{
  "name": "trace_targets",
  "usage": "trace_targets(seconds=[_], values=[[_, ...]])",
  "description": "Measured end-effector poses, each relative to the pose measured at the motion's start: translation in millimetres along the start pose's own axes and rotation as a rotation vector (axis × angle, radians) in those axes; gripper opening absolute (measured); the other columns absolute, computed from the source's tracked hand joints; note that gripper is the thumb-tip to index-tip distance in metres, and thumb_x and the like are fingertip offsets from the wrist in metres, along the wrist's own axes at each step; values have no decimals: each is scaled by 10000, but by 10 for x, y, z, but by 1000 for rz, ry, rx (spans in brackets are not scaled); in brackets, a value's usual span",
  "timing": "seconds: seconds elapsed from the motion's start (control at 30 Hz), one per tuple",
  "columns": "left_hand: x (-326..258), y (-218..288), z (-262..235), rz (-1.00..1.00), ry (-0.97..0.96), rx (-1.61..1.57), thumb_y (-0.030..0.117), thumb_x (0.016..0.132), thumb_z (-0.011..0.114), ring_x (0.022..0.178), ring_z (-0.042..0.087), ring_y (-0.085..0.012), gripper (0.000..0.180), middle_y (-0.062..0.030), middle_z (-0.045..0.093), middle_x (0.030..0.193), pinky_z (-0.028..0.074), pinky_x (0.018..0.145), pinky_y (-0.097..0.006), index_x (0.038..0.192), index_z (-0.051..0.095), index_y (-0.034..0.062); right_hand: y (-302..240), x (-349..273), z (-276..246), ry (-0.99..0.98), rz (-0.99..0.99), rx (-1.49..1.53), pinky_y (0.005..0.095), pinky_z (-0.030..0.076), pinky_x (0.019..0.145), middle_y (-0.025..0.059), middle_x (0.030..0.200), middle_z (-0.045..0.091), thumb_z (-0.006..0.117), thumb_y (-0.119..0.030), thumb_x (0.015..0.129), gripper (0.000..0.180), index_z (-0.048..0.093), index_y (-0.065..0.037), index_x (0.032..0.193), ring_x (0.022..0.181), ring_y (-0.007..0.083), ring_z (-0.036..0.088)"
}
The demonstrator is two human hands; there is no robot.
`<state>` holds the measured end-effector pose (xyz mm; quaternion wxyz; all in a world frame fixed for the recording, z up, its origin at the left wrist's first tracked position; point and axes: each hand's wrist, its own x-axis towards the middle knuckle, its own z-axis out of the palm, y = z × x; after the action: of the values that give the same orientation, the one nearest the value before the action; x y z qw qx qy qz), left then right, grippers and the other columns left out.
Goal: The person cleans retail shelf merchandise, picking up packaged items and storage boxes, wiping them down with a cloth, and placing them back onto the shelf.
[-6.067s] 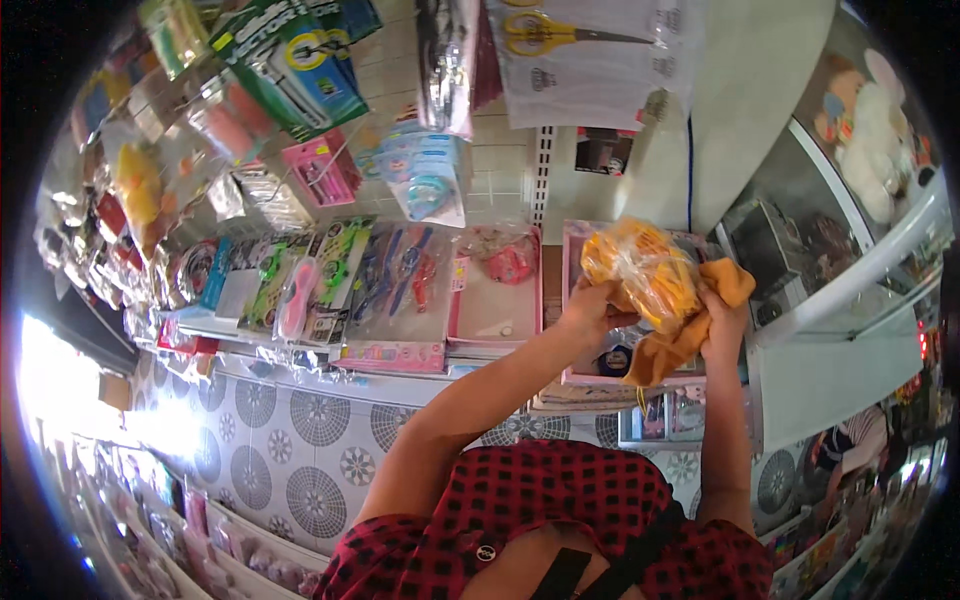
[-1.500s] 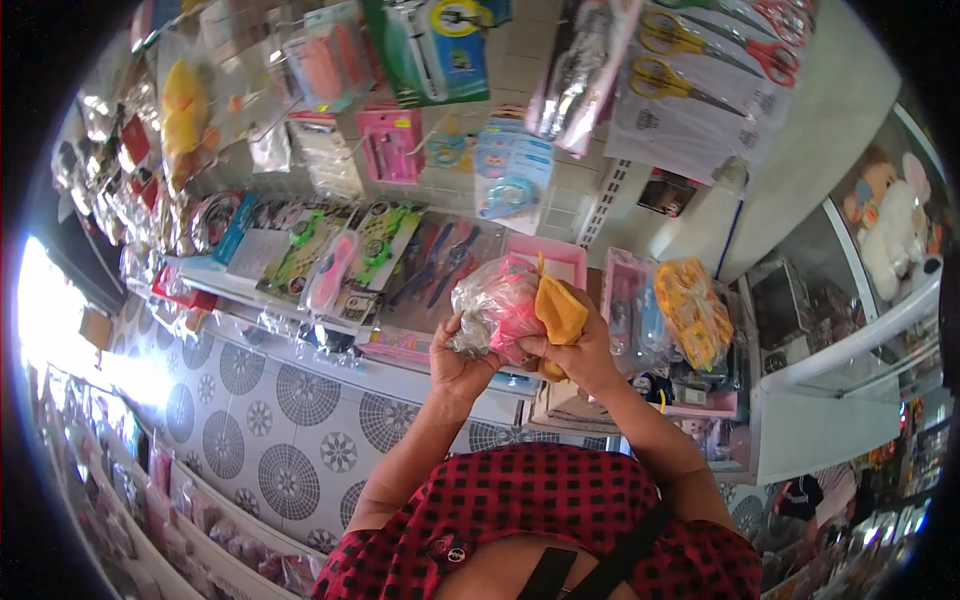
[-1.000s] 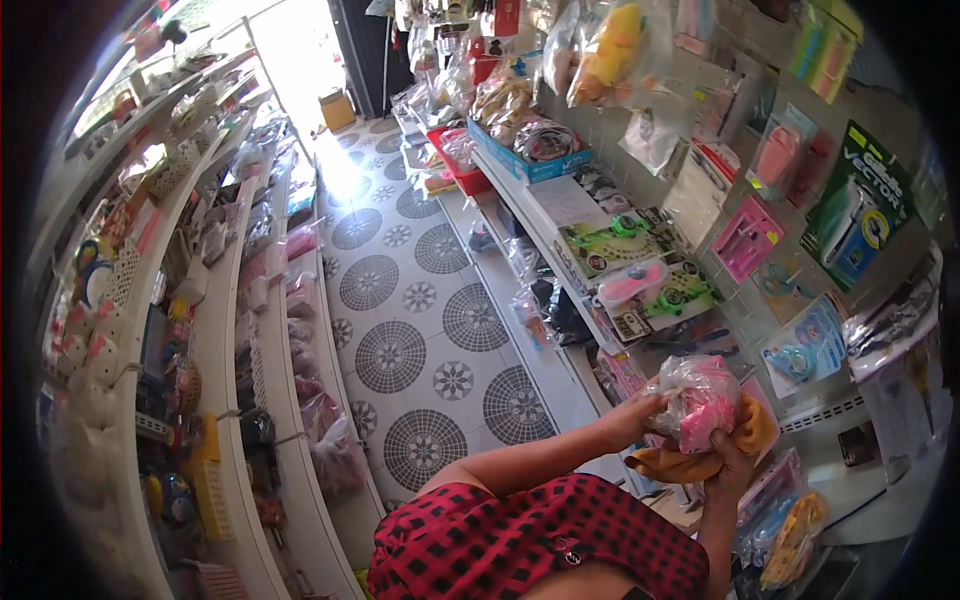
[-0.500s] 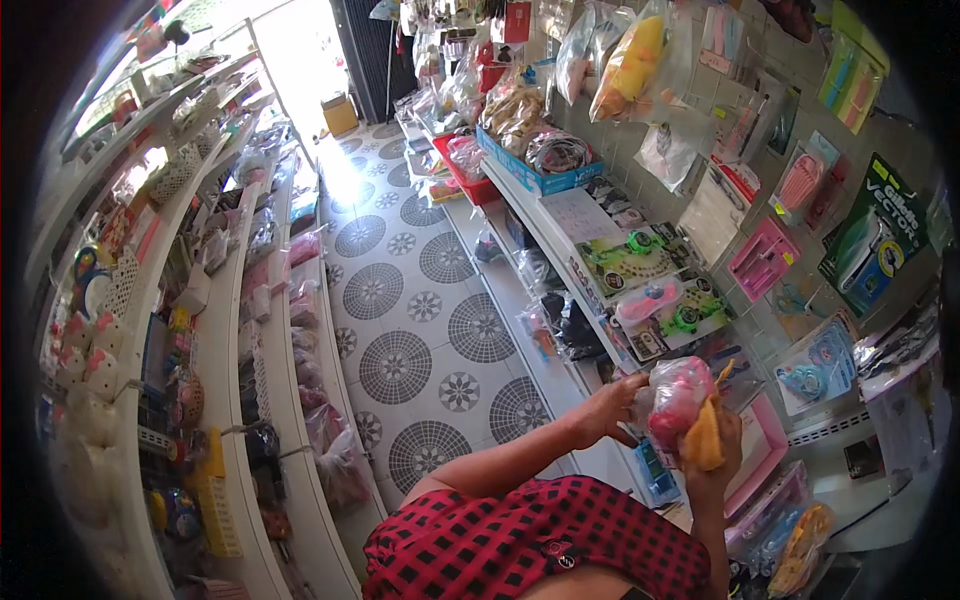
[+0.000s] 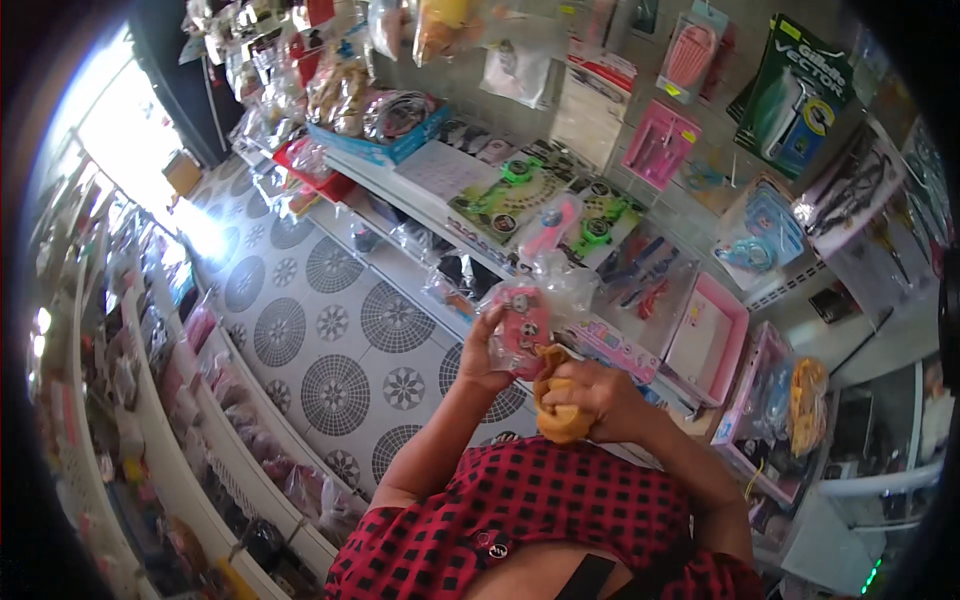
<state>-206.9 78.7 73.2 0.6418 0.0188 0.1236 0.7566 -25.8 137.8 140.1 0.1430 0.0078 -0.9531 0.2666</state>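
Comparing the head view with half a second ago, I see the pink toy in its clear bag (image 5: 525,322) now drawn in closer to the chest, so I judge it being looked over. My left hand (image 5: 487,350) has fingers clamped on its left edge; my right hand (image 5: 590,395) is closed round an orange plush (image 5: 560,408) just below it.
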Motion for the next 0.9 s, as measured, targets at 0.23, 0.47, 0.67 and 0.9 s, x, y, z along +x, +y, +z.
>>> trace_targets(seconds=[0.23,0.47,0.67,0.9], values=[[33,-70,-45,-98,2,-93,426,813,490,960,533,-294,483,-116,533,1078,429,824,-493,1136,445,70,-142,268,-488,514,669,841,269,440,740,75,1045,504,705,-101,618,434,524,-77,1011,913,161,523],[53,-155,-187,31,-46,-31,431,868,364,1050,479,-258,498,-118,470,1173,393,898,-390,1216,376,73,89,580,144,306,129,-182,441,312,900,122,1151,429,656,-182,658,442,519,-68,1062,1028,342,401],[103,67,-283,14,-54,-108,384,873,389,1012,501,-267,426,-130,491,1139,407,876,-407,1140,437,55,183,5,362,109,3,-132,411,387,858,78,1156,437,650,-16,552,418,582,-55,963,1013,343,423],[16,-3,-190,-45,13,-87,365,877,392,965,531,-280,416,-134,524,1096,411,864,-440,1141,437,46,159,108,-160,736,636,991,282,415,815,71,1073,498,577,-79,755,335,503,-23,1077,976,175,498]])
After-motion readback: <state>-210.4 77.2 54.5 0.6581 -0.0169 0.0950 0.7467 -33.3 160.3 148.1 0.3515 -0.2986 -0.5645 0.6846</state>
